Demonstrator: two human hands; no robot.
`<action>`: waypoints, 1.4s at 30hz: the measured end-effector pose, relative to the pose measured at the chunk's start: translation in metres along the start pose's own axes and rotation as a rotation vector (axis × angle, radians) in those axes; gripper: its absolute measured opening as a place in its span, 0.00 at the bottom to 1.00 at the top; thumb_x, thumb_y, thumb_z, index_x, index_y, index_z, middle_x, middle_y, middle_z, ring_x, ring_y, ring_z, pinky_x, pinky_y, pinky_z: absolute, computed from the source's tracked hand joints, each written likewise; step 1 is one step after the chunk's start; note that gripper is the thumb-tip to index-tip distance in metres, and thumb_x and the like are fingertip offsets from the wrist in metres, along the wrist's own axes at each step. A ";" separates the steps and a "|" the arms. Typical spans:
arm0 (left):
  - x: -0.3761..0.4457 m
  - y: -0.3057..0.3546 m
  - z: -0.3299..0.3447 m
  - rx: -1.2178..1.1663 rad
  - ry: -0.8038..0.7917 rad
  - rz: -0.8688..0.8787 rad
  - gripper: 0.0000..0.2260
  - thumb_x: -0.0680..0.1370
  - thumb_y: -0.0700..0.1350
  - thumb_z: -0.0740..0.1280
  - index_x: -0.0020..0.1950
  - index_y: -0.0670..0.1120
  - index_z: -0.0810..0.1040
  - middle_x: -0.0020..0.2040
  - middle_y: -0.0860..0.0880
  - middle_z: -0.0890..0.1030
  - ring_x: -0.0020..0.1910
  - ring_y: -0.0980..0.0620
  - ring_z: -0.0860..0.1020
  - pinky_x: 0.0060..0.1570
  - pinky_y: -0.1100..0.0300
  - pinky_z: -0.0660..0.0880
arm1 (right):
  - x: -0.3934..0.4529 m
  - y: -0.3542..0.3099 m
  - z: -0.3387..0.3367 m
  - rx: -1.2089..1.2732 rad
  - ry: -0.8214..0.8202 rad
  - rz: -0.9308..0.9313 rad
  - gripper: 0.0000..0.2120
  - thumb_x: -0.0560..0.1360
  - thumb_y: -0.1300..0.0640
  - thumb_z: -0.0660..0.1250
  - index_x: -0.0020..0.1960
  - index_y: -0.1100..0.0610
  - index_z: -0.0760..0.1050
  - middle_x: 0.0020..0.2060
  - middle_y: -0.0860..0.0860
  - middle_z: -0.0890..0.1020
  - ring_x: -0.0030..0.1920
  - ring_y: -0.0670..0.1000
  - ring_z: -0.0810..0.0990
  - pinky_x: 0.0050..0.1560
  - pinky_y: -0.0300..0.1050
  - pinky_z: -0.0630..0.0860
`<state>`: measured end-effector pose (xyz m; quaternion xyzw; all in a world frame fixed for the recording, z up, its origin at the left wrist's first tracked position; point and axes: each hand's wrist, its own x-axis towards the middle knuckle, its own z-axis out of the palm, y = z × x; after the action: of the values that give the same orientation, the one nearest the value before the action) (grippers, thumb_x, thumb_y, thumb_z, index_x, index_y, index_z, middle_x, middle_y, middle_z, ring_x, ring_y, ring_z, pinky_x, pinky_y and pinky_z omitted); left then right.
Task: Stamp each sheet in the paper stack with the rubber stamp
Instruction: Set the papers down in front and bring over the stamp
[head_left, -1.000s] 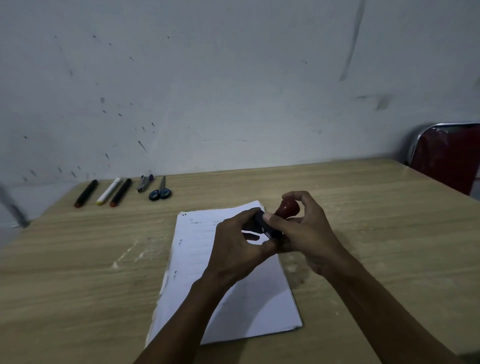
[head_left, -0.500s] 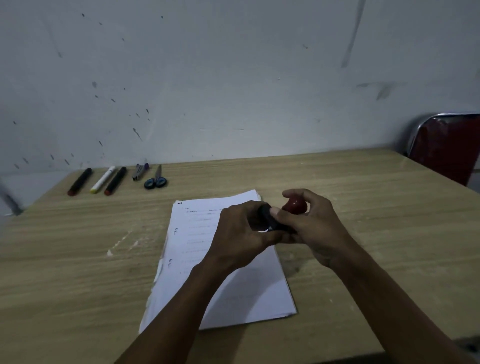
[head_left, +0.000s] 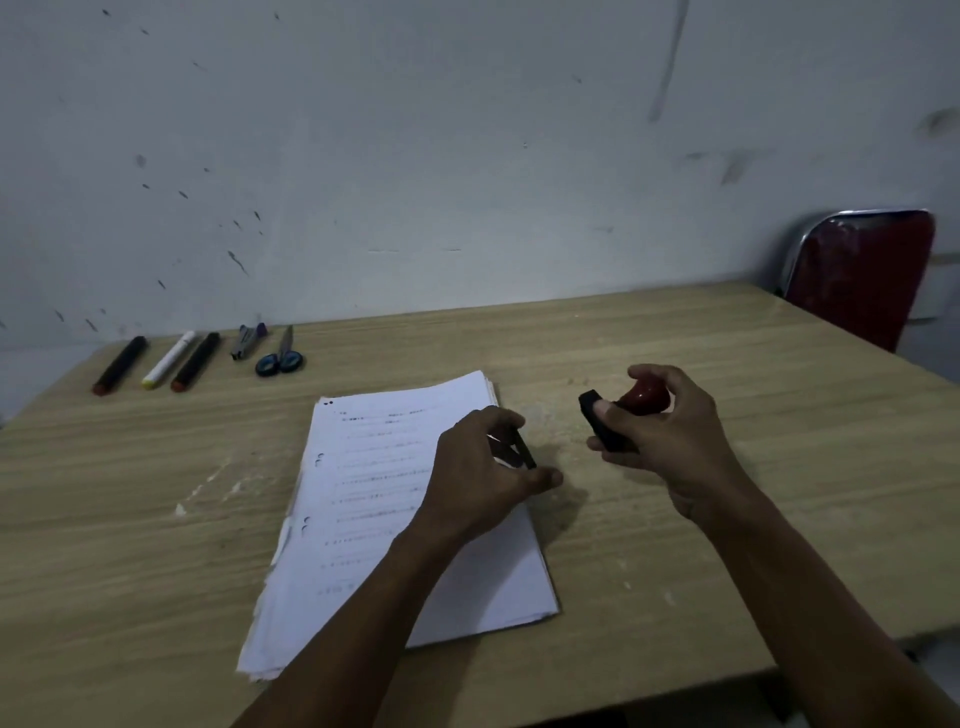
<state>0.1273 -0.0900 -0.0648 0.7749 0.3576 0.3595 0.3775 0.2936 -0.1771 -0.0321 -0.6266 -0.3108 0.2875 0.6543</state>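
1. fingers of the left hand (head_left: 483, 467) are curled round a small dark flat piece (head_left: 519, 451), probably the stamp's cap, just over the right edge of the paper stack (head_left: 384, 509); fingers of the right hand (head_left: 670, 431) are clamped on the rubber stamp (head_left: 623, 410), red knob in the palm and black base turned sideways, in the air to the right of the paper stack and clear of it.
2. risk, as i judge it: the bare stamp face could brush a thumb or the table (head_left: 727, 545) and smear ink before it meets a sheet.
3. the top sheet shows no stamp mark i can make out. if the left hand sets the dark piece down carelessly, it may nudge the loosely squared sheets askew.
4. far left of the paper stack, along the table's back edge, lie three markers (head_left: 156, 361), then a small clip-like tool (head_left: 248, 340) and scissors (head_left: 280, 358).
5. the table is pale wood grain with scuffs. behind it stands a stained grey wall (head_left: 467, 156); right of the paper stack, at the far corner, a red chair (head_left: 862, 270).
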 end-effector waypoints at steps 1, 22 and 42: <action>0.000 0.001 0.006 -0.002 0.004 -0.001 0.29 0.58 0.50 0.83 0.56 0.46 0.79 0.45 0.51 0.82 0.40 0.56 0.82 0.44 0.56 0.81 | 0.000 0.002 -0.003 -0.022 0.013 -0.007 0.22 0.72 0.65 0.73 0.63 0.54 0.71 0.53 0.59 0.77 0.36 0.58 0.86 0.39 0.50 0.84; 0.021 0.011 0.059 0.607 -0.200 -0.117 0.28 0.60 0.68 0.74 0.50 0.50 0.79 0.52 0.50 0.68 0.57 0.47 0.63 0.48 0.51 0.61 | 0.004 0.005 -0.019 0.310 -0.002 0.141 0.05 0.82 0.61 0.59 0.56 0.56 0.71 0.51 0.65 0.81 0.43 0.66 0.85 0.42 0.56 0.82; 0.006 -0.035 -0.082 0.276 0.183 -0.043 0.20 0.69 0.49 0.77 0.58 0.49 0.78 0.58 0.49 0.77 0.57 0.51 0.74 0.56 0.62 0.68 | -0.023 0.005 0.034 0.466 -0.248 0.377 0.07 0.78 0.56 0.63 0.50 0.59 0.76 0.40 0.56 0.80 0.28 0.51 0.74 0.23 0.40 0.65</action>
<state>0.0520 -0.0425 -0.0546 0.7754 0.4530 0.3680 0.2409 0.2532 -0.1728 -0.0372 -0.4666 -0.1922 0.5411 0.6727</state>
